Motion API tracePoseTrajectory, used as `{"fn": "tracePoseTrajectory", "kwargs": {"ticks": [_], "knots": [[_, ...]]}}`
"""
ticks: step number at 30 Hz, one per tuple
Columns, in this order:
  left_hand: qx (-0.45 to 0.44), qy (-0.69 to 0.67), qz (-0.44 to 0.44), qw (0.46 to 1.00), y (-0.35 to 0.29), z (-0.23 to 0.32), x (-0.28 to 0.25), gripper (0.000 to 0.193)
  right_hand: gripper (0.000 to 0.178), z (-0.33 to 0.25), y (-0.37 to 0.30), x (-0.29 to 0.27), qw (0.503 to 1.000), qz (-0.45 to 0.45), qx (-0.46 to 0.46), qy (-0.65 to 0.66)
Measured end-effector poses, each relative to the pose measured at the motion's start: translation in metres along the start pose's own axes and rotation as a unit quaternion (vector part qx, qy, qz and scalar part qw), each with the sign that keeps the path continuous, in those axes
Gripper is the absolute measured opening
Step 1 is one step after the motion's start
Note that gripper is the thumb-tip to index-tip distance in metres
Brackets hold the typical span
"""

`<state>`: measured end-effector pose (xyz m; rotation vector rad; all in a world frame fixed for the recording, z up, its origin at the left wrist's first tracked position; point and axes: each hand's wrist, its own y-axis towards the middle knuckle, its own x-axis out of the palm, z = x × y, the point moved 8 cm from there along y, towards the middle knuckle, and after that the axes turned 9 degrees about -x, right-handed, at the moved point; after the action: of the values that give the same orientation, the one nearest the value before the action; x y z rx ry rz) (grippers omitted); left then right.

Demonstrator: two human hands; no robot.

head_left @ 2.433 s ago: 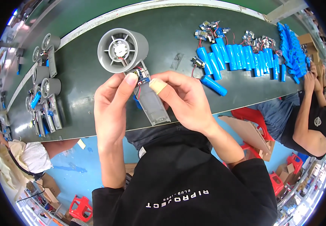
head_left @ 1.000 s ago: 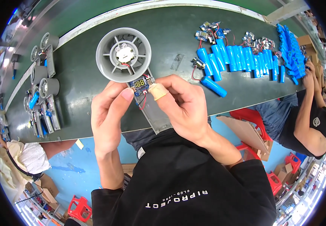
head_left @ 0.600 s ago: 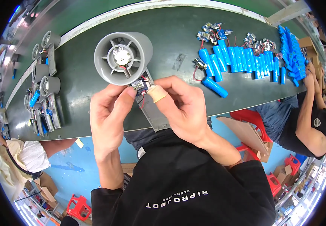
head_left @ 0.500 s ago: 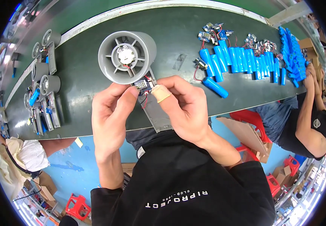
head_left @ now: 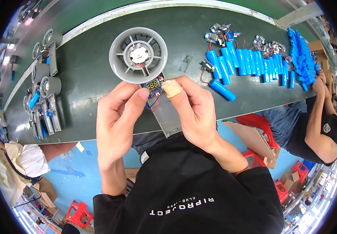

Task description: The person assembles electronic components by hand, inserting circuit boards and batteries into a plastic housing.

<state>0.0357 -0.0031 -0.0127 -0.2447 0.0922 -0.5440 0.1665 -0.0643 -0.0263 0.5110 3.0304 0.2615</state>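
Note:
A grey plastic fan housing (head_left: 117, 64) sits in front of me, its round ring turned up toward me. Inside the ring are spokes and a white motor hub (head_left: 138, 55). A small circuit board (head_left: 153, 85) with a lit yellow digit display lies where the ring meets the open grey handle (head_left: 169, 119). My left hand (head_left: 117, 121) pinches the board's left side between thumb and fingers. My right hand (head_left: 195, 113), its thumb in a cream finger cot (head_left: 172, 88), grips at the board's right edge. Red and black wires (head_left: 154, 108) hang below the board; the fingertips underneath are hidden.
Blue cylindrical cells (head_left: 248, 62) wired to small boards lie in a row at right, beside a pile of blue pieces (head_left: 303, 58). Several grey fan housings (head_left: 51, 86) stand at left. A co-worker's arms (head_left: 318, 101) reach in at far right.
The fan housing has shifted a little right and tilted, so its ring faces me more squarely. Both hands have moved slightly with it. The display's yellow digits show more clearly.

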Motion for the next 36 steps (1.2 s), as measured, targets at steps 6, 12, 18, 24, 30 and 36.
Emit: {"fn": "tracePoseTrajectory", "kwargs": {"ticks": [6,12,18,24,30,36], "knots": [[-0.006,-0.087,-0.011,0.996,0.001,-0.006,0.0,0.015,0.019,-0.006,0.0,-0.002,0.999,0.01,-0.028,-0.039],[0.007,-0.11,0.003,0.994,0.002,-0.009,-0.001,0.018,0.02,-0.018,-0.001,0.002,0.994,0.012,-0.102,-0.048],[0.003,-0.154,0.013,0.988,0.008,-0.016,-0.003,0.019,0.017,-0.011,0.0,0.006,0.998,-0.001,-0.067,-0.019],[0.032,-0.131,0.004,0.991,0.008,-0.012,-0.001,0.022,0.016,-0.012,0.001,0.005,0.997,0.021,-0.067,-0.033],[0.095,-0.17,-0.042,0.98,0.005,-0.006,-0.003,0.023,0.015,-0.028,0.003,0.008,0.982,0.037,-0.15,-0.112],[0.123,-0.118,-0.057,0.984,0.006,-0.003,-0.004,0.04,0.016,-0.029,0.008,0.005,0.985,0.045,-0.144,-0.08]]}}
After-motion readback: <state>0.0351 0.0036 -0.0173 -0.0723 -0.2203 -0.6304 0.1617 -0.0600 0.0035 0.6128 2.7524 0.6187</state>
